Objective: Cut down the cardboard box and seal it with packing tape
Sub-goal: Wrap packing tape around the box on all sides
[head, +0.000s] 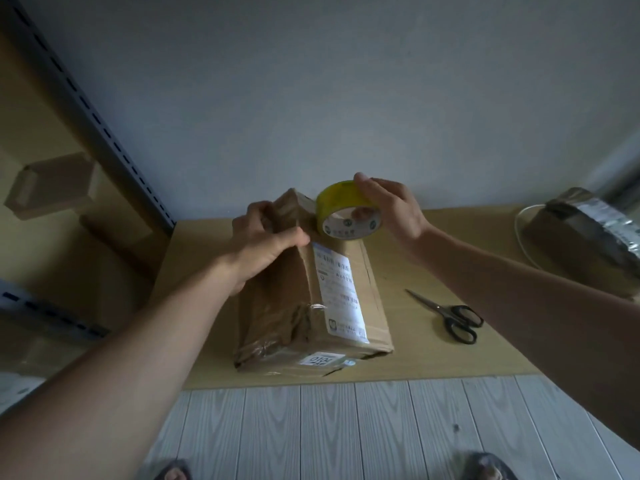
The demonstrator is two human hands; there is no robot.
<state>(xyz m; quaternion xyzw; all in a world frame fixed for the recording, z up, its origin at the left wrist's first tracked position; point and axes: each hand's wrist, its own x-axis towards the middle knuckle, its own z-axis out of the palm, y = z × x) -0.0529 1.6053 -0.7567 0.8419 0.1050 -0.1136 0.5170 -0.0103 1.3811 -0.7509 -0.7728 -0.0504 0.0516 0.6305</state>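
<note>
A worn brown cardboard box [346,306] with a white shipping label lies on a low wooden tabletop [433,358], its long side running away from me. My left hand [263,240] grips the folded flaps on the box's far left top, thumb stretched toward the label. My right hand [391,209] holds a roll of yellow packing tape [343,213] upright against the far end of the box, fingers curled over the roll's rim. Black-handled scissors [450,318] lie on the table to the right of the box, blades pointing away.
A taped, foil-wrapped parcel [585,233] sits at the table's far right with a white cord around it. Metal shelving [104,133] with cardboard boxes [52,185] stands at left. Pale plank floor [346,427] lies in front of the table; my sandalled feet show at the bottom edge.
</note>
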